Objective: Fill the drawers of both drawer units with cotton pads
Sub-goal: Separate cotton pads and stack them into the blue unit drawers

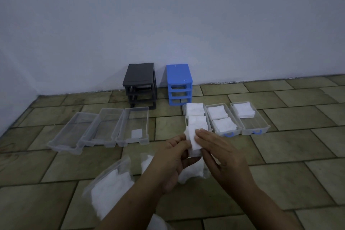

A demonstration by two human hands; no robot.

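On the tiled floor (280, 155), both hands' grips seemingly pinch one stack of cotton pads (194, 144) between them.

Both forearms are reaching up from the lower frame; the left hand (173, 157) and right hand (218, 152) are meeting at centre, fingers (202, 139) pinching a white stack (194, 144).
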